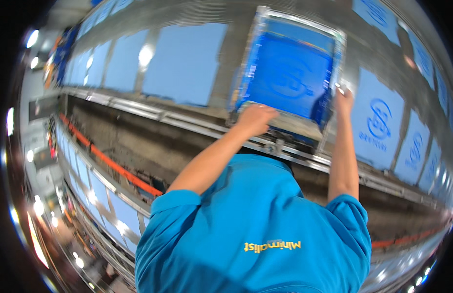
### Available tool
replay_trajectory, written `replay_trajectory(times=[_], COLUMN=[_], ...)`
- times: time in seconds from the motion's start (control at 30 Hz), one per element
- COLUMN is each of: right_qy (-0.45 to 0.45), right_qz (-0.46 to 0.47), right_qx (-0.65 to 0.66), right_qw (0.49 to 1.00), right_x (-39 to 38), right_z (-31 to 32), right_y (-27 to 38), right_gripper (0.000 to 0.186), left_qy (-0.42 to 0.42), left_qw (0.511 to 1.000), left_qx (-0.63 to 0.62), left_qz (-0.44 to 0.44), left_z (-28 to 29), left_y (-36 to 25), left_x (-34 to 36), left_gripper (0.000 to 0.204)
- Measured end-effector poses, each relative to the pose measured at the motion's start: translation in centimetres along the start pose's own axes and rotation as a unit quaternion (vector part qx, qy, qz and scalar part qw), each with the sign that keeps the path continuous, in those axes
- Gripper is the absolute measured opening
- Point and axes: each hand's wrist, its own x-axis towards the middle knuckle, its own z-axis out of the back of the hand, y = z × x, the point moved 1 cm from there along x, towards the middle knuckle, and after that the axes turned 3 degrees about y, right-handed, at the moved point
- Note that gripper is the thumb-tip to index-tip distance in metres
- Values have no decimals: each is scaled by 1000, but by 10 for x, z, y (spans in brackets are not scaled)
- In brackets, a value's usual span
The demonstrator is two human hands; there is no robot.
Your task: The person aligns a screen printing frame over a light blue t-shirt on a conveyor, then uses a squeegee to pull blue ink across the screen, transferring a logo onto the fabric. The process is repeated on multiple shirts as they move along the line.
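Observation:
A silver-edged printing screen (291, 73) with a blue middle and a faint round design lies over the long grey table. My left hand (256, 119) is closed at the near left corner of the screen, fingers curled over its near edge. Beside those fingers a pale grey-beige strip (300, 126) runs along the near end; I cannot tell if it is part of the screen. My right hand (343, 100) grips the screen's right side with bent fingers. Light motion blur softens both hands.
Plain light blue fabric panels (183, 63) lie left of the screen; panels with a darker blue design (378, 119) lie right. A metal rail (187, 121) lines the table's near edge. An orange-red bar (109, 157) and another panel-covered table (97, 195) stand at the left.

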Motion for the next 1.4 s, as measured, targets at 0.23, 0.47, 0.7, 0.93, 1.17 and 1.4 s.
replay_trajectory(times=[0.23, 0.47, 0.7, 0.93, 1.17, 1.4], right_qy=[-92, -73, -57, -61, -23, -65], right_qz=[22, -12, -38, -49, -92, -56], right_qx=[231, 295, 284, 151, 185, 196], right_qw=[969, 953, 956, 985, 978, 977], right_x=[-34, -109, -148, -157, -167, -166], right_z=[34, -132, -239, -292, -295, -301], right_y=[91, 228, 286, 300, 314, 314], right_gripper=[43, 37, 33, 35, 40, 41], left_qy=[-5, 42, 36, 2, 85, 67], left_qw=[995, 996, 994, 999, 996, 994], left_qx=[-94, -54, -26, 16, 10, 78], left_qz=[-31, 51, 98, 50, 27, 23], left_z=[16, 102, 149, 151, 192, 268], left_y=[21, 175, 258, 300, 334, 390], left_x=[-27, -122, -181, -212, -157, -22], left_gripper=[71, 68, 66, 64, 56, 47])
